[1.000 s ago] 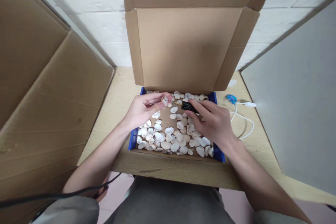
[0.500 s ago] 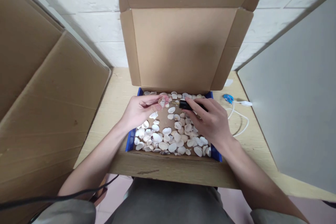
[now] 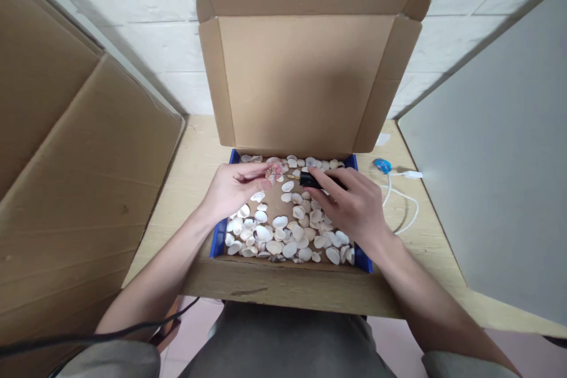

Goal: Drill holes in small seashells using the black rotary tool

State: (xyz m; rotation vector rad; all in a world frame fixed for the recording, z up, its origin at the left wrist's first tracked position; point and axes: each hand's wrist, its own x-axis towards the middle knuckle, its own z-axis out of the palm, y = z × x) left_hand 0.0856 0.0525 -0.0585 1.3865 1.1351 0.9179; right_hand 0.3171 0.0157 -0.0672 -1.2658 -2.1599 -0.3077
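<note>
View from a head-worn camera, looking down at a person's two bare hands over an open cardboard box (image 3: pixel 220 235) with blue outer walls, which sits on a pale wooden table (image 3: pixel 195 153). The box lid (image 3: pixel 305 82) stands upright against a white wall. The left hand (image 3: pixel 233 189) pinches one small shell (image 3: pixel 271 173) between thumb and fingertips, holding it just above the far end of the box. The right hand (image 3: pixel 354 204) is closed around a small black tool (image 3: pixel 310 179), whose front end points at the held shell; whether they touch is too small to tell. Many pale loose shells (image 3: pixel 283 236) lie scattered on the box floor, thickest along the near edge. Judging by this, only the one shell is being worked on and the great bulk lies untouched; no finished pile shows apart. To the right, a white cable (image 3: pixel 410 207) and a small blue object (image 3: pixel 381 165) lie on the table. A large cardboard sheet (image 3: pixel 88 177) leans on the left, a grey panel (image 3: pixel 487 159) on the right.
</note>
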